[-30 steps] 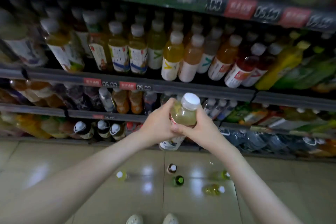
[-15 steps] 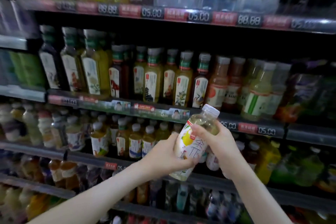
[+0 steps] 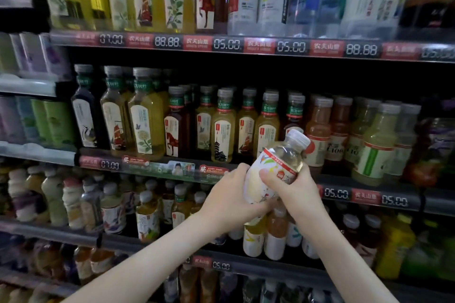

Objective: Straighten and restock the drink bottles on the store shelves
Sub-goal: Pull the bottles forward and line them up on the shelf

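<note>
A small bottle of pale drink with a white cap is held in front of the shelves, near the rail of the middle row, and is not yet set down. It is tipped, with the cap up and to the right. The left hand is curled round its lower part. The right hand is wrapped round its middle, with the thumb laid over the label. Two hands are likely used so the bottle can be turned and its label faced out before a gap is picked.

On the upper rail, red tags are marked 农夫山泉. Prices are shown as 05.00, 88.88 and what looks like 07.00. Green neck bands on the tea bottles are marked 东方树叶. What looks like C100 is seen on a reddish bottle. The held bottle's own words are too blurred to be read.
</note>
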`<state>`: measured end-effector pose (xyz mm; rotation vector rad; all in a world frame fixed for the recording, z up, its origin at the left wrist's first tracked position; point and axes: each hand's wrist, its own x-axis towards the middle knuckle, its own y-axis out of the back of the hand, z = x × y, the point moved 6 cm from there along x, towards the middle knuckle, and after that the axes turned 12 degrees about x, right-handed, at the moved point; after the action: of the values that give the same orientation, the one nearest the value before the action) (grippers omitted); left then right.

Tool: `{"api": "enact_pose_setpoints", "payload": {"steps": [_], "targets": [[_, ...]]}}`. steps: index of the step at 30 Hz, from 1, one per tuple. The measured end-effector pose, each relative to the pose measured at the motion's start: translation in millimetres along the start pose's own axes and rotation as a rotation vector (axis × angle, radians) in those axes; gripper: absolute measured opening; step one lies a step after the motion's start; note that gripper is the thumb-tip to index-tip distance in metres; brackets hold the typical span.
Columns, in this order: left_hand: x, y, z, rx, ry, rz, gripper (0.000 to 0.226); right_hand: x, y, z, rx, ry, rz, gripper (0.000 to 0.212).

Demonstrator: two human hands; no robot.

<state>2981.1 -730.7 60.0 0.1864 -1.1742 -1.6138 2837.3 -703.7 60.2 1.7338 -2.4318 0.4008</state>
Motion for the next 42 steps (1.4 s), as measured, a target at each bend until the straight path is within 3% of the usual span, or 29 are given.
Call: {"api": "enact_pose_setpoints", "payload": {"steps": [4,6,8,12,14,19,24,28,34,40,42], "targets": [[-4,1,-38,-0.356,0.028,-0.244,0.05,15,-18,12,0.15,-0.123,-0.013,0.054],[-7,1,-61,-0.413,0.077,-0.284,0.057,17,-32,18,0.149,-0.161,-0.035,0.052],[-1,-4,-77,-0.618,0.117,-0.336,0.061,17,-46,23,0.157,-0.183,-0.075,0.049],[0,-7,-111,-0.857,0.237,-0.463,0.037,15,-71,35,0.18,-0.222,-0.195,0.056],[-12,-5,-118,-0.967,0.203,-0.518,0.04,9,-84,44,0.177,-0.25,-0.241,0.053],[-37,-19,-144,-0.928,0.085,-0.662,0.072,-9,-96,72,0.137,-0.287,-0.205,0.044],[-52,-37,-147,-0.888,0.12,-0.781,0.068,-22,-92,95,0.048,-0.309,-0.154,0.033],[-55,-47,-153,-0.745,0.193,-0.716,0.057,-28,-88,110,-0.027,-0.326,-0.163,0.032],[-86,-48,-179,-0.714,0.366,-0.601,0.047,-34,-97,131,-0.009,-0.408,-0.281,0.033],[-130,-33,-216,-0.239,0.401,-0.471,0.059,-42,-130,167,-0.046,-0.475,-0.46,0.055],[-145,-31,-229,-0.159,0.426,-0.455,0.064,-51,-144,181,-0.066,-0.507,-0.499,0.053]]}}
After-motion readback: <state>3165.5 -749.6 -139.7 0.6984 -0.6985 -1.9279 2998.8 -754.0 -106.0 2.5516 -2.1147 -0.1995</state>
